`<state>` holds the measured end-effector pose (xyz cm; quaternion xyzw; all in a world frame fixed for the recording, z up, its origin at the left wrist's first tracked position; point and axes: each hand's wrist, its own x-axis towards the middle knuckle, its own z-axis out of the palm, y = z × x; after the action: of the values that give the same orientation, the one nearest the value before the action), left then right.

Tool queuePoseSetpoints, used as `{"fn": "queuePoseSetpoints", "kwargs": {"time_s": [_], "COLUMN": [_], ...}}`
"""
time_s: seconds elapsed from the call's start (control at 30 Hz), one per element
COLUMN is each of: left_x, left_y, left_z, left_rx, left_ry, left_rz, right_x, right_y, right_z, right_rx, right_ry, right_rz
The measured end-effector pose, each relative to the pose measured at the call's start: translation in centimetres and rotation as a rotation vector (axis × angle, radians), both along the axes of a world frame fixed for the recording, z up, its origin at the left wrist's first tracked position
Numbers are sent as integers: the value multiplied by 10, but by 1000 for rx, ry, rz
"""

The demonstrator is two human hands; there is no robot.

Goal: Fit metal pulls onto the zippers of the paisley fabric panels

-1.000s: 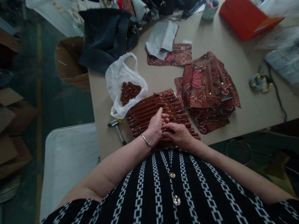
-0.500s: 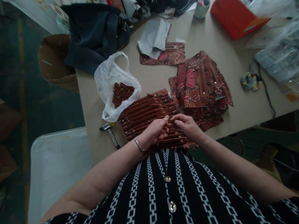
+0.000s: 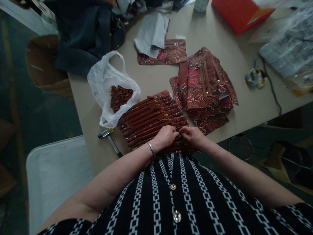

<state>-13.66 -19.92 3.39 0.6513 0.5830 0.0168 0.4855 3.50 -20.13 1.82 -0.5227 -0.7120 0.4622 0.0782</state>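
Observation:
A fanned stack of brown zipper strips (image 3: 149,118) on patterned fabric lies at the table's near edge. My left hand (image 3: 167,136) rests on its near end with the fingers curled and pinching. My right hand (image 3: 194,135) meets it fingertip to fingertip, also pinching at a strip. What sits between the fingertips is too small to make out. A silver bangle is on my left wrist.
A white plastic bag (image 3: 107,81) of small brown pieces lies left of the stack, with a small hammer (image 3: 109,140) by the table edge. A pile of floral panels (image 3: 205,91), grey cloth (image 3: 151,34), a dark garment (image 3: 83,32), a red box (image 3: 241,11) and a white bin (image 3: 58,182) surround.
Both hands slid back toward my body along the strips and closed together at the stack's near end; the view shifted, moving the table leftward in the picture.

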Motion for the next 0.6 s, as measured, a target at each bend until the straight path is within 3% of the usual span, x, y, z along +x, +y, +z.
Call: {"fn": "queuePoseSetpoints", "kwargs": {"time_s": [0.1, 0.23, 0.4, 0.47, 0.6], "left_x": [1, 1, -1, -2, -3], "left_y": [0, 0, 1, 1, 3], "left_z": [-5, 1, 16, 17, 8], "left_rx": [52, 24, -336, -410, -209], "left_ry": [57, 12, -167, -180, -54], "left_rz": [-72, -23, 177, 190, 42], "right_x": [2, 5, 6, 5, 6], "right_y": [0, 1, 2, 0, -4], "right_z": [-3, -1, 8, 7, -6], "right_rx": [28, 51, 193, 189, 71], "right_ry": [-94, -89, -190, -170, 1], "right_rz": [41, 60, 148, 155, 29]}}
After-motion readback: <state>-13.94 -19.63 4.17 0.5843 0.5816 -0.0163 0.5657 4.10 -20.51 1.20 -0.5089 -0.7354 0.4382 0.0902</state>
